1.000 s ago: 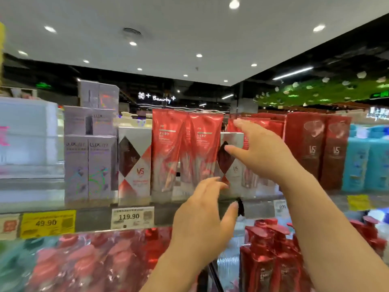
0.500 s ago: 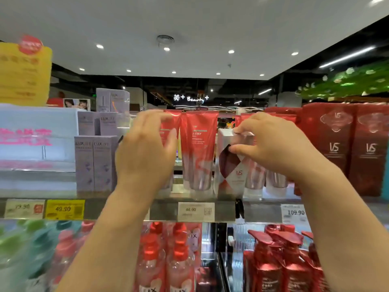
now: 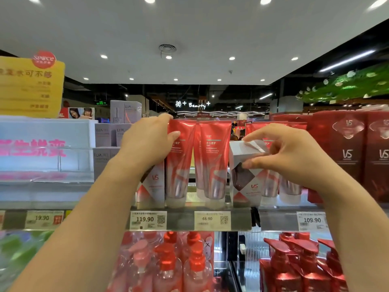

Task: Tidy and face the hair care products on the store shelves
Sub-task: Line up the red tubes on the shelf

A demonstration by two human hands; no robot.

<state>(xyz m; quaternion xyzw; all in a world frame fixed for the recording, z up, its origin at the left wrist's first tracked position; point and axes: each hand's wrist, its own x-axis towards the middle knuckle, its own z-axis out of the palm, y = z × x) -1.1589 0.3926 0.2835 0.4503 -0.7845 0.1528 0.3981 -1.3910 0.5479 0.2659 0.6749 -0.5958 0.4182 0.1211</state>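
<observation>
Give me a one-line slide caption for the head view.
Left hand grips a red tube while right hand pinches a white VS box on the shelf.

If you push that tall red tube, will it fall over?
Probably. The red tube stands tall on a narrow cap, so it likely tips easily. Its glossy skin looks slippery, and the body probably squashes a little. The left hand steadies its neighbour.
</observation>
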